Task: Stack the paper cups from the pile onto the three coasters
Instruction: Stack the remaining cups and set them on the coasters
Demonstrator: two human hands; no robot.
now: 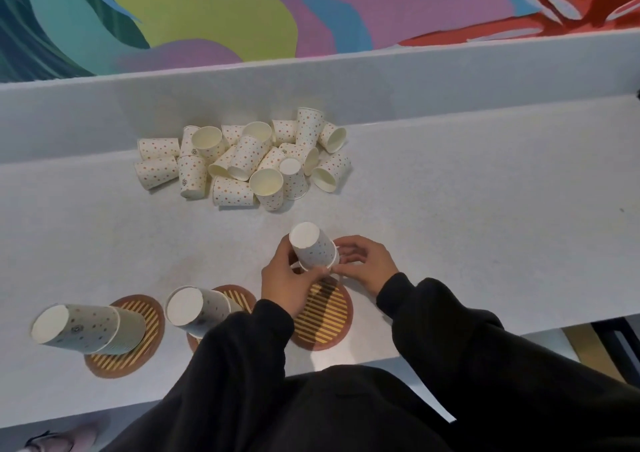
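Observation:
A pile of dotted paper cups lies on its sides at the back of the white counter. Three round striped coasters sit near the front edge. The left coaster carries an upside-down stack of cups. On the middle coaster stands another inverted stack. Above the right coaster both hands hold an upside-down cup stack. My left hand grips its left side and rim. My right hand holds its right side at the rim.
The counter has a raised white ledge behind the pile and a colourful mural wall above it. Its front edge runs just below the coasters. Black sleeves cover both forearms. A pink shoe shows on the floor at the bottom left.

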